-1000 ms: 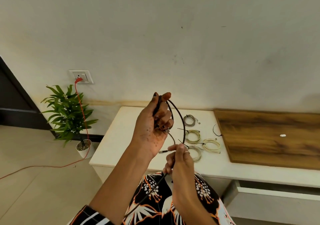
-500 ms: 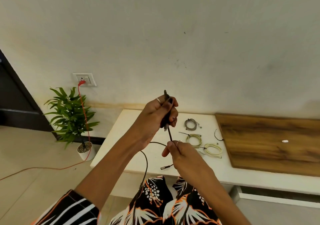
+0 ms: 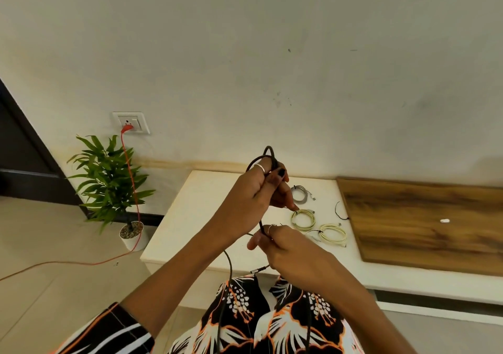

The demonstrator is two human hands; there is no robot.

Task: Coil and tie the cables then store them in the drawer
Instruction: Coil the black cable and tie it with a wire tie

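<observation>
Hands work above the worktop [image 3: 206,217]: left hand [image 3: 253,198] has its grip curled round the black cable [image 3: 268,155]; right hand [image 3: 283,247] pinches it lower; coiled cables [image 3: 303,219] lie behind.

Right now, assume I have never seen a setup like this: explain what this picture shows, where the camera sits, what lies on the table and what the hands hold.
There is no machine here, only a person working with two bare hands. The one current picture comes from a wide-angle camera worn on the head, looking forward and down.

The left hand is raised and grips loops of a black cable. The right hand, lower down, pinches the same cable, whose loose length hangs toward the patterned clothing.

On the white table lie three finished coils: a grey coil and two pale coils, plus a short black tie. A wooden board lies on its right part.

To the left stand a potted plant and a wall socket with a red cord.
</observation>
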